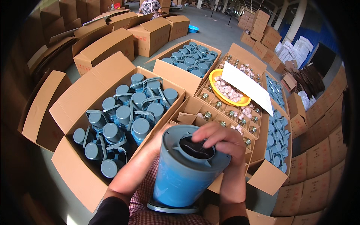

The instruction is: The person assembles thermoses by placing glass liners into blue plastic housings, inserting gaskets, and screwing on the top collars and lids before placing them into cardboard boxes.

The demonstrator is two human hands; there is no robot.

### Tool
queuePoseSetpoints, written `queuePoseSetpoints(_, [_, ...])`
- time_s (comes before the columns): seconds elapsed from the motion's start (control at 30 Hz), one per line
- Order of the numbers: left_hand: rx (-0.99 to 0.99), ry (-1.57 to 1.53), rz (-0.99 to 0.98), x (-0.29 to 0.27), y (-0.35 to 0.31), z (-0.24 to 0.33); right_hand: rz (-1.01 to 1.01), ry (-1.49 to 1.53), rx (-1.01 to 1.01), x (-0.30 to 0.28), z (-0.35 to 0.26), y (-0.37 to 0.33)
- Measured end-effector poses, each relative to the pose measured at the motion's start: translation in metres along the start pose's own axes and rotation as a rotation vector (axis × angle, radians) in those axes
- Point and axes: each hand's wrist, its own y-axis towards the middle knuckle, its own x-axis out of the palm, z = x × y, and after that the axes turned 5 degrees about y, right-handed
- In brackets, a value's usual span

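A blue thermos flask stands tilted in front of my body, its wide grey-blue rimmed end facing up. In the middle of that end sits a round black plug. With its fingers bent over the plug, my right hand grips it; the thumb is hard to make out. My left hand holds the flask's left side, most of its fingers hidden behind the body. A dark flat rim shows beneath the flask, near my checked apron.
An open carton of blue capped flasks with handles lies left. Ahead, a divided carton holds glass liners, with a yellow basin of pinkish stoppers and a white sheet on top. More flask cartons stand behind and right. A person is far off.
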Motion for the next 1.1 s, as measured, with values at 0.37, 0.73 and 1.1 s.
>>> queuePoseSetpoints(0.37, [-0.566,-0.587,0.025,0.078,-0.048,-0.061,-0.81,-0.761,0.11,0.045,-0.091,0.055])
queuePoseSetpoints(0.73, [-0.591,-0.004,0.31,0.061,-0.099,-0.021,-0.227,-0.909,0.737,0.019,-0.065,0.025])
queuePoseSetpoints(1.1, [-0.605,0.119,0.75,0.033,-0.193,-0.045,0.599,-0.323,0.534,-0.027,0.086,-0.173])
